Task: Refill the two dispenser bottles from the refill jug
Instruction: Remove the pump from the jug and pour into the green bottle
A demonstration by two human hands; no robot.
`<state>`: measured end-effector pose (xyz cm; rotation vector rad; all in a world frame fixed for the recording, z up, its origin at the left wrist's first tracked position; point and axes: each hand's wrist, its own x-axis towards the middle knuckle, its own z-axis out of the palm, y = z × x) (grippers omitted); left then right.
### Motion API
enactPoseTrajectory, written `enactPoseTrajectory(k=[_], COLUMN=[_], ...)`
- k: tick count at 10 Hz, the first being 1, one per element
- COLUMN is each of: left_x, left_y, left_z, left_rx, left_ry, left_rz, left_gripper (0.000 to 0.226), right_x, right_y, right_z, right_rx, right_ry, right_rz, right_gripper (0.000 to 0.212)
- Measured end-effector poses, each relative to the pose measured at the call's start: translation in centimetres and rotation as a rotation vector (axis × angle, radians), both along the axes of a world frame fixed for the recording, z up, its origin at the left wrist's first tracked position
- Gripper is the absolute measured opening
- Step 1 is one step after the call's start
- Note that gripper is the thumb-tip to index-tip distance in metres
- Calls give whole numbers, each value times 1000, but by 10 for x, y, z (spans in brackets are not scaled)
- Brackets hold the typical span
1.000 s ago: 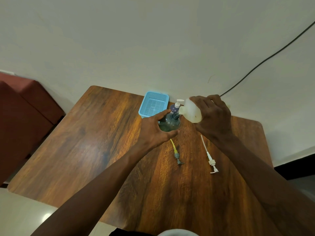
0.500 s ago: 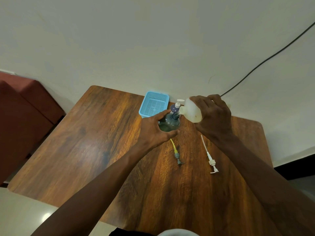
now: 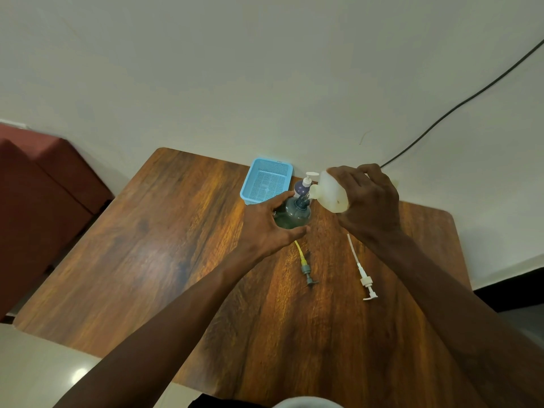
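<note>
The dark teal round-bodied dispenser bottle (image 3: 293, 212) is clasped by the left hand (image 3: 266, 228) mid-table; the translucent white plastic refill jug (image 3: 329, 192) is gripped, tilted, by the right hand (image 3: 368, 201) — spout at the neck. Pouring is judged underway; next, a steady tilt. Behind — a pale blue mesh basket (image 3: 266, 179) crowds; nearer room lies open.

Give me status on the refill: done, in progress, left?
Done: two pumps, grey pump and white pump, lie on the table. In hand: right hand tips the jug into the green bottle, left hand steadying. Left: purple bottle, still capped.
</note>
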<state>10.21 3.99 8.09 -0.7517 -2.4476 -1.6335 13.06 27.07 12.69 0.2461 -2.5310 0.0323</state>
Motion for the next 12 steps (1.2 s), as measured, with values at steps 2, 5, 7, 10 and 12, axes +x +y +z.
enactPoseTrajectory(k=[2, 5, 7, 10, 12], left_x=[1, -2, -1, -4, -5], left_y=[0, 0, 1, 1, 2], left_z=[0, -4, -2, -6, -7], left_rx=[5, -13, 1, -9, -15], left_ry=[19, 8, 10, -4, -6], left_rz=[2, 11, 4, 12, 26], left_gripper=[70, 75, 72, 73, 73], right_x=[-1, -1, -1, -3, -3], right_y=[1, 1, 2, 2, 3], right_z=[1, 1, 1, 1, 1], right_rx=[-1, -1, 0, -1, 8], right_ry=[5, 0, -1, 3, 11], right_rz=[-3, -4, -10, -1, 3], right_gripper=[81, 80, 79, 81, 80])
